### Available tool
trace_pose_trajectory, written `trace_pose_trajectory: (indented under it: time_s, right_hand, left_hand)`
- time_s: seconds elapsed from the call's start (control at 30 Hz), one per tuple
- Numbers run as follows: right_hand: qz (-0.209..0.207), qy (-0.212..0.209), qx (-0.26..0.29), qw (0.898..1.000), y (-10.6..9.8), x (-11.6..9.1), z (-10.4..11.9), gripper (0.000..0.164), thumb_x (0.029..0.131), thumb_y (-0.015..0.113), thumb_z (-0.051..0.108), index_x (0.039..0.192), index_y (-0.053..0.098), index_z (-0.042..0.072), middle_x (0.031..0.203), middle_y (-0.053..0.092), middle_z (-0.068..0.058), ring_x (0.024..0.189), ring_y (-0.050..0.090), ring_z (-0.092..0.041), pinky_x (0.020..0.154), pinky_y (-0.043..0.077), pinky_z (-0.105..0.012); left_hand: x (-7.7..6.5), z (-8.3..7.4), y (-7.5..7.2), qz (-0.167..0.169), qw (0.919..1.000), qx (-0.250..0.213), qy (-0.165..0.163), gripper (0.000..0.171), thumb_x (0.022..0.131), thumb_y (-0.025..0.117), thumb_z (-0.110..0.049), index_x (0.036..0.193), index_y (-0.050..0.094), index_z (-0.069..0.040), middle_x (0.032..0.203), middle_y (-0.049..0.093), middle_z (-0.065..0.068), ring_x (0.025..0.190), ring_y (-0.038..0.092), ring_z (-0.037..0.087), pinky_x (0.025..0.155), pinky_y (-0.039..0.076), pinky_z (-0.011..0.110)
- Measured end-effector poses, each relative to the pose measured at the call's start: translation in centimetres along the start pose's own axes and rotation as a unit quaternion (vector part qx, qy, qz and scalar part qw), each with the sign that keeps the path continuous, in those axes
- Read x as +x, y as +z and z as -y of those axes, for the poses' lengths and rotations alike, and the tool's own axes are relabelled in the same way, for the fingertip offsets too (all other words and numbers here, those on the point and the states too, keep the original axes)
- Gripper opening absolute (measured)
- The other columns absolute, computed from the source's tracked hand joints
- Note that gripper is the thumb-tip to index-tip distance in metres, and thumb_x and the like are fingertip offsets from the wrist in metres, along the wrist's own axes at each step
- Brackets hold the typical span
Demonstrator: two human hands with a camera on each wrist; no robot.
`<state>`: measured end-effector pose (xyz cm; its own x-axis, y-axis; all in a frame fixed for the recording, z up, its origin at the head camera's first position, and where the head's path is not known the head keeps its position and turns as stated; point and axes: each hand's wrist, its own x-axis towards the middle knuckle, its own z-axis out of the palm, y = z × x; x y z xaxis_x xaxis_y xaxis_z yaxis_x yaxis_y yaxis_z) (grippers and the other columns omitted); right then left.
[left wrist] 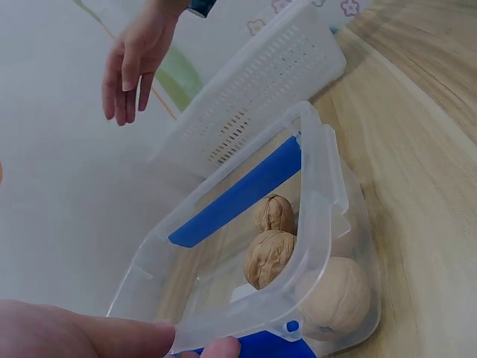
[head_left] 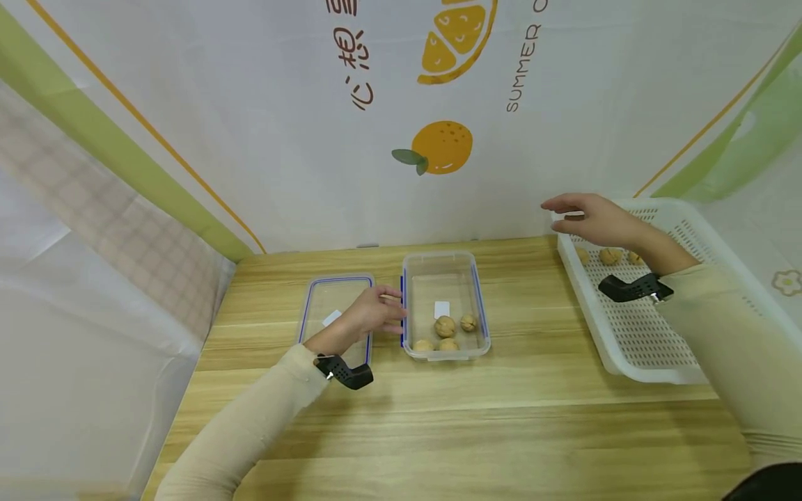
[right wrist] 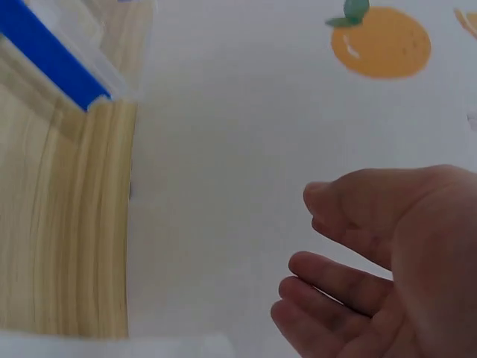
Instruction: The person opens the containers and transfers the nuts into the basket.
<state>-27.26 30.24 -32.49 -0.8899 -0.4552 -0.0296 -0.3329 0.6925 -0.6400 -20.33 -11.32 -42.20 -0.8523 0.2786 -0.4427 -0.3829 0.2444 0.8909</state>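
Note:
A clear plastic food container (head_left: 421, 261) with blue clasps stands on the table, holding several walnuts (head_left: 445, 327) near its front end. My left hand (head_left: 374, 311) is at its left side, fingers extended against the rim and the blue clasp (left wrist: 272, 347). Above the far left corner of a white perforated basket (head_left: 595, 334), my right hand (head_left: 592, 217) hovers with nothing in it. Its fingers (right wrist: 339, 280) are loosely bent and apart from the thumb. Walnuts (head_left: 610, 256) lie at the back of the basket, partly hidden by my right forearm.
A clear lid (head_left: 338, 289) with a blue seal lies left of the container, partly under my left hand. The wooden table (head_left: 438, 431) meets a white printed cloth (head_left: 282, 174) at its back edge.

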Motion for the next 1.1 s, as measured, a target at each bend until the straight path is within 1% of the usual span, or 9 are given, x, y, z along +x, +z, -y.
trace_pose_trajectory:
  time_s: [0.1,0.27,0.43,0.53,0.6,0.67,0.83,1.0,1.1]
  right_hand:
    - [0.014,-0.026,0.015,0.999,0.9,0.5,1.2,0.046,0.103,0.059,0.006,0.146,0.048,-0.006,0.149,0.046,-0.026,0.138,0.042,-0.044,0.113,0.041,-0.06]
    - [0.04,-0.058,0.053,0.996,2.1,1.3,2.8,0.044,0.1,0.062,0.001,0.143,0.052,-0.006,0.142,0.054,-0.024,0.133,0.05,-0.04,0.109,0.049,-0.05]
    - [0.085,-0.085,0.09,0.989,3.3,2.3,3.7,0.043,0.099,0.064,0.0,0.14,0.054,-0.006,0.137,0.059,-0.023,0.127,0.055,-0.039,0.105,0.054,-0.037]
    - [0.114,-0.099,0.102,0.983,4.1,3.1,3.9,0.044,0.098,0.066,0.002,0.14,0.054,-0.005,0.136,0.06,-0.021,0.125,0.057,-0.036,0.104,0.054,-0.032]
    - [0.133,-0.104,0.109,0.98,4.6,3.6,4.0,0.045,0.098,0.067,0.003,0.14,0.055,-0.004,0.136,0.06,-0.019,0.124,0.058,-0.035,0.103,0.055,-0.031]
    - [0.154,-0.111,0.116,0.975,5.2,4.2,4.2,0.046,0.097,0.068,0.005,0.14,0.055,-0.003,0.137,0.06,-0.019,0.125,0.058,-0.036,0.103,0.055,-0.032]
    - [0.201,-0.131,0.123,0.963,6.6,5.5,4.6,0.047,0.098,0.068,0.007,0.141,0.054,-0.003,0.139,0.059,-0.019,0.128,0.055,-0.041,0.105,0.054,-0.038]
    - [0.227,-0.131,0.126,0.957,7.9,6.4,5.1,0.046,0.097,0.067,0.006,0.14,0.055,-0.004,0.14,0.058,-0.019,0.129,0.054,-0.041,0.108,0.052,-0.041]
    - [0.239,-0.136,0.131,0.953,8.7,6.9,5.2,0.045,0.097,0.067,0.004,0.14,0.055,-0.004,0.14,0.057,-0.02,0.129,0.053,-0.044,0.107,0.053,-0.041]
  left_hand:
    - [0.1,-0.1,0.0,-0.002,1.0,0.001,-0.003,0.045,0.098,0.061,0.007,0.14,0.045,0.007,0.13,0.055,0.027,0.111,0.064,0.041,0.079,0.065,0.033]
    - [0.2,-0.3,0.1,-0.006,0.9999,0.002,-0.008,0.046,0.097,0.062,0.008,0.139,0.046,0.006,0.131,0.054,0.027,0.111,0.064,0.041,0.078,0.066,0.033]
    - [0.2,-0.4,0.1,-0.007,0.9999,-0.003,-0.015,0.048,0.095,0.061,0.011,0.14,0.045,0.006,0.131,0.054,0.028,0.106,0.065,0.038,0.079,0.066,0.035]
    - [0.3,-0.4,0.1,-0.004,0.9998,-0.008,-0.016,0.048,0.095,0.061,0.011,0.14,0.044,0.007,0.131,0.053,0.028,0.101,0.066,0.034,0.08,0.066,0.036]
    - [0.3,-0.4,0.1,-0.002,0.9998,-0.011,-0.017,0.048,0.095,0.06,0.011,0.14,0.044,0.007,0.13,0.054,0.028,0.098,0.066,0.031,0.079,0.066,0.036]
    - [0.4,-0.4,0.1,0.0,0.9998,-0.012,-0.017,0.048,0.096,0.06,0.011,0.14,0.044,0.007,0.13,0.054,0.028,0.097,0.066,0.03,0.079,0.066,0.037]
    - [0.5,-0.3,0.1,0.004,0.9998,-0.014,-0.015,0.048,0.096,0.06,0.011,0.141,0.042,0.008,0.129,0.053,0.027,0.098,0.065,0.03,0.08,0.066,0.037]
    - [0.4,-0.4,0.2,0.001,0.9998,-0.014,-0.016,0.047,0.096,0.06,0.012,0.14,0.043,0.007,0.13,0.053,0.027,0.1,0.065,0.031,0.08,0.066,0.037]
    - [0.3,-0.4,0.1,-0.001,0.9998,-0.012,-0.018,0.047,0.096,0.06,0.012,0.14,0.044,0.006,0.13,0.053,0.027,0.1,0.065,0.031,0.08,0.066,0.037]
